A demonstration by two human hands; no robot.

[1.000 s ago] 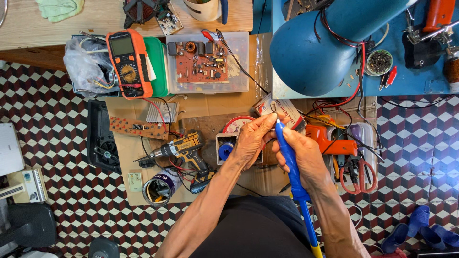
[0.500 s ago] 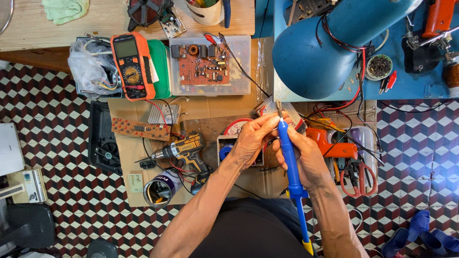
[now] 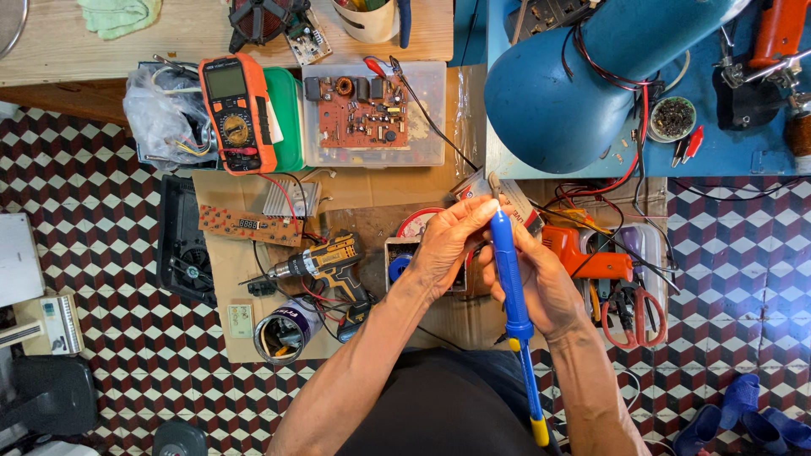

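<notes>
Between both palms, mostly hidden: small grey part [image 3: 488,184], hard to make out, pinched by left hand [image 3: 448,241]. Right hand [image 3: 541,283] closed around long blue plastic-handled soldering iron [image 3: 509,279], tip up. Nearby: yellow cordless drill [image 3: 325,266], red-handled scissors [image 3: 632,312], big blue lamp shade [image 3: 566,93] overhead.

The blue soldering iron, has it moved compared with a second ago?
Yes. The blue soldering iron in the right hand has swung more upright; its tip now points nearer the blue lamp shade, while the cordless drill stays put.
</notes>
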